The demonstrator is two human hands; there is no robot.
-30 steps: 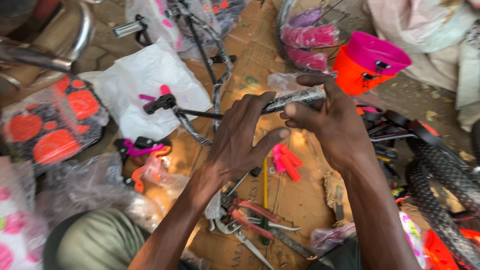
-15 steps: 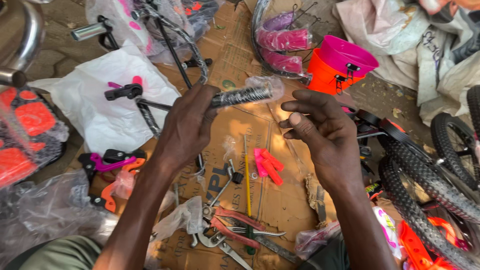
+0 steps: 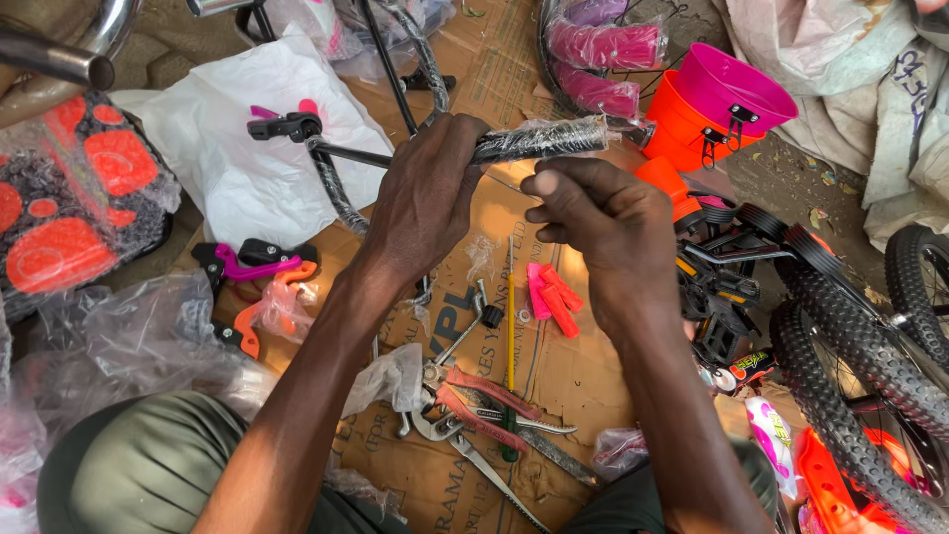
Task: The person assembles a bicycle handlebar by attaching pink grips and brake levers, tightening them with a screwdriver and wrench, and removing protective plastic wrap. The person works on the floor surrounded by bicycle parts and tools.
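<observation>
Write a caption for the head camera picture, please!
Left hand grips a plastic-wrapped black handlebar; right hand close beside it.

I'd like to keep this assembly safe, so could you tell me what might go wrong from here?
The left hand alone grips the plastic-wrapped handlebar; the right hand is beside it, apparently not gripping, so the bar could slip or swing. Pliers and other loose tools lie directly below on the cardboard, so a dropped bar could strike them. The small pink parts lie loose and might get scattered or lost among the plastic bags.
</observation>
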